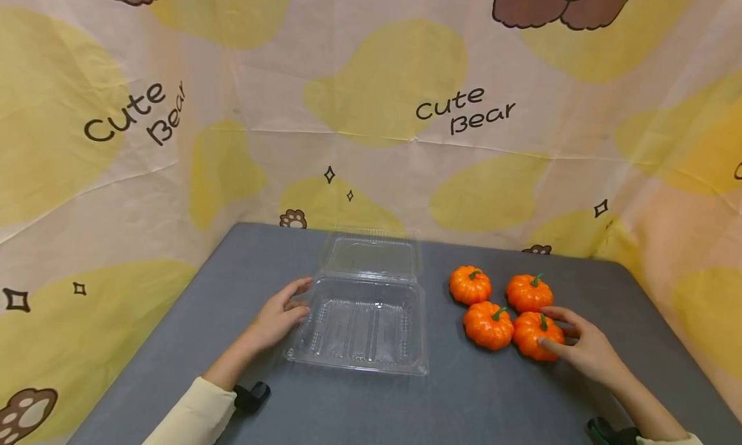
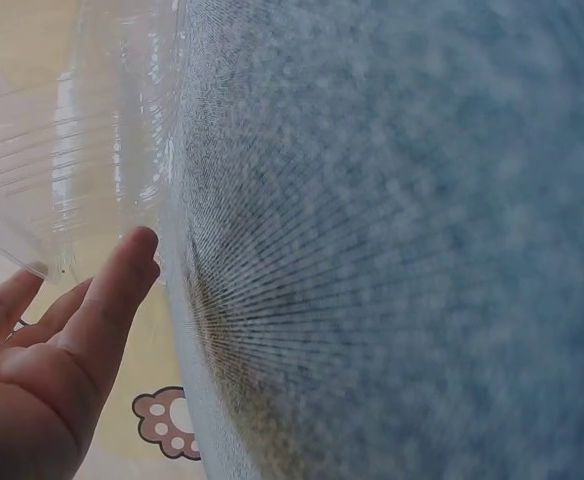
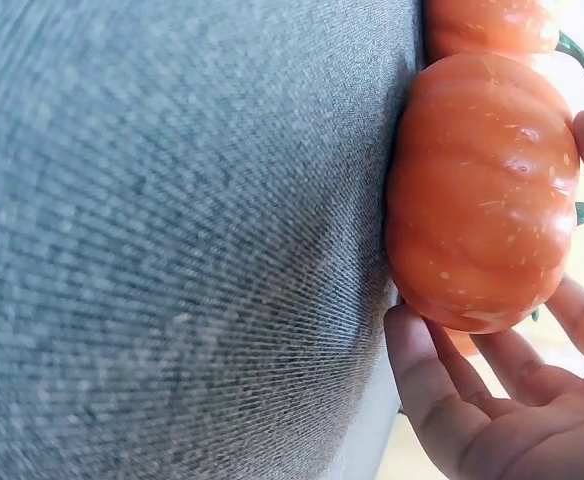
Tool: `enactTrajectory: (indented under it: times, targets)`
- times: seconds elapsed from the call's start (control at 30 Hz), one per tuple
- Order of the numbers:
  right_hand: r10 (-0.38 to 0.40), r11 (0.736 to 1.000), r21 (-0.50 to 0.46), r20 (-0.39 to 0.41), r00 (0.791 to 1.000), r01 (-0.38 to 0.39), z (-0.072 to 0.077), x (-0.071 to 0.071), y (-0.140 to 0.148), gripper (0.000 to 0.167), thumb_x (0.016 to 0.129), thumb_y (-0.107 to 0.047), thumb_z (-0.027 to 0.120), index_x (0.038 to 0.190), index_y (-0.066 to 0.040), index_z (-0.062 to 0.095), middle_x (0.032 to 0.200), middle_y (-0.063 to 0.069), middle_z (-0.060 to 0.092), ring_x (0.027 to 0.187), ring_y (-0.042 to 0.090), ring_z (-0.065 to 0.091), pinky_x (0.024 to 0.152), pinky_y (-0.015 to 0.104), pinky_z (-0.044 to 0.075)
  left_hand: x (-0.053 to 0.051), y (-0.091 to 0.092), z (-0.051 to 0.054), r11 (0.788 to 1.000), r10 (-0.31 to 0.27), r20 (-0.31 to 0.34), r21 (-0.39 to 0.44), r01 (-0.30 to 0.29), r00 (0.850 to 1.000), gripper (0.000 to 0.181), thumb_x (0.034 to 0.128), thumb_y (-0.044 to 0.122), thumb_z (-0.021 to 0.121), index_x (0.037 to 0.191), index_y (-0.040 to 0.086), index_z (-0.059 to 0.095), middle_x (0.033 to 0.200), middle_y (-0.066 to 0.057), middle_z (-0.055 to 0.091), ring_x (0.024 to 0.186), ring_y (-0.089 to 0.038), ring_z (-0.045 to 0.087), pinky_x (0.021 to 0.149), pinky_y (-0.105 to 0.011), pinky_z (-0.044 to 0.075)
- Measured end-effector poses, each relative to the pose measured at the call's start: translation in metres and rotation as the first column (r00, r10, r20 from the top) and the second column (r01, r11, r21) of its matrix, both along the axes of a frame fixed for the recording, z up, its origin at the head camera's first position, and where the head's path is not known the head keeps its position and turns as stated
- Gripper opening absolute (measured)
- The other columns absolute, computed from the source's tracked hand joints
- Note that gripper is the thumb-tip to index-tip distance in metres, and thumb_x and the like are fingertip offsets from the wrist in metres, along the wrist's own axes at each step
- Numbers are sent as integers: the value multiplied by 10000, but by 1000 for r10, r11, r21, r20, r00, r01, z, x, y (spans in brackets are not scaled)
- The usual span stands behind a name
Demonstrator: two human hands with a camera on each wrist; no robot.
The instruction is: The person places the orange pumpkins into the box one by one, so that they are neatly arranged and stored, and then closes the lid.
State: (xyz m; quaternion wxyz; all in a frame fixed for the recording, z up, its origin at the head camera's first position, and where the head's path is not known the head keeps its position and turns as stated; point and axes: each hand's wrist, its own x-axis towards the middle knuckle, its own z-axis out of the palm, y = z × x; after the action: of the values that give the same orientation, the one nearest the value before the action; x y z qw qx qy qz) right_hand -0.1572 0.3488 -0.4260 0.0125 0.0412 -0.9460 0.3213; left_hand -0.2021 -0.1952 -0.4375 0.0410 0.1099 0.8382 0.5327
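Note:
A clear plastic clamshell box (image 1: 359, 358) lies on the table with its lid (image 1: 371, 255) folded back. My left hand (image 1: 284, 313) is at the box's left side, fingers loosely extended. In the left wrist view, that hand (image 2: 62, 360) is beside the clear plastic (image 2: 72, 130); whether it touches is hard to tell. On the right, my right hand (image 1: 585, 348) holds the nearest-right orange toy pumpkin (image 1: 536, 342), thumb and fingers around its sides. The right wrist view has this pumpkin (image 3: 482, 190) against the fingers (image 3: 432, 385), still at the table surface.
Three other orange pumpkins stand close by: one at front left (image 1: 488, 327), one at back left (image 1: 468, 286) and one behind the held one (image 1: 529, 295). A patterned cloth (image 1: 382, 97) rises behind the grey table (image 1: 371, 413).

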Motion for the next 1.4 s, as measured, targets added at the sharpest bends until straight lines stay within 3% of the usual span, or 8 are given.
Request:
enactTrajectory:
  times: [0.2,0.43,0.7,0.9,1.2,1.27,1.4]
  targets:
    - [15,1000,-3,-11,1000,-15,-2,-1,0,566,830,-301,740,1300,-53,546,1300,269,561,973,398,636,697,361,501,0,1,1,1000,-17,30,20,17,999,584,899,5,485,1466,50,355,1476,-278,376,1253,-471,486,870,-439,554]
    - [15,1000,-22,-20,1000,-16,-2,-1,2,549,825,-274,745,1287,-41,558,1284,275,574,951,385,655,691,305,497,1,3,2,999,-25,49,34,24,998,599,894,-15,458,1476,48,332,1476,-284,369,1253,-471,486,844,-410,564]
    - [3,999,-41,19,1000,-3,-1,2,2,579,837,-322,731,1315,-51,545,1318,265,552,972,384,652,691,335,501,1,5,2,997,-49,49,63,46,998,614,884,-38,433,1480,8,294,1467,-326,343,1252,-507,466,829,-415,566]
    - [-4,999,-42,27,1000,5,5,2,2,581,845,-346,721,1319,-58,548,1329,249,554,981,385,646,713,361,499,0,7,1,998,-40,62,51,36,997,620,882,-30,413,1485,30,285,1471,-311,348,1250,-505,469,834,-434,565]
    - [-40,998,-52,43,998,42,19,3,4,608,850,-372,714,1348,-76,531,1359,245,526,1037,392,631,665,262,506,0,6,2,995,-71,51,75,67,996,624,884,-53,399,1489,-1,252,1470,-334,340,1239,-498,483,825,-422,569]
    - [-47,997,-54,41,998,49,23,3,3,613,848,-371,718,1351,-76,530,1359,245,525,1028,351,637,662,258,510,0,5,2,994,-78,54,85,73,996,626,885,-56,401,1490,-6,246,1466,-344,337,1238,-501,481,828,-429,567]
    - [-57,997,-58,26,998,58,30,3,4,618,839,-368,729,1355,-92,532,1344,212,541,932,25,614,659,251,515,0,5,3,992,-86,55,92,81,995,625,891,-46,407,1492,-9,236,1460,-355,336,1238,-507,478,832,-444,564]
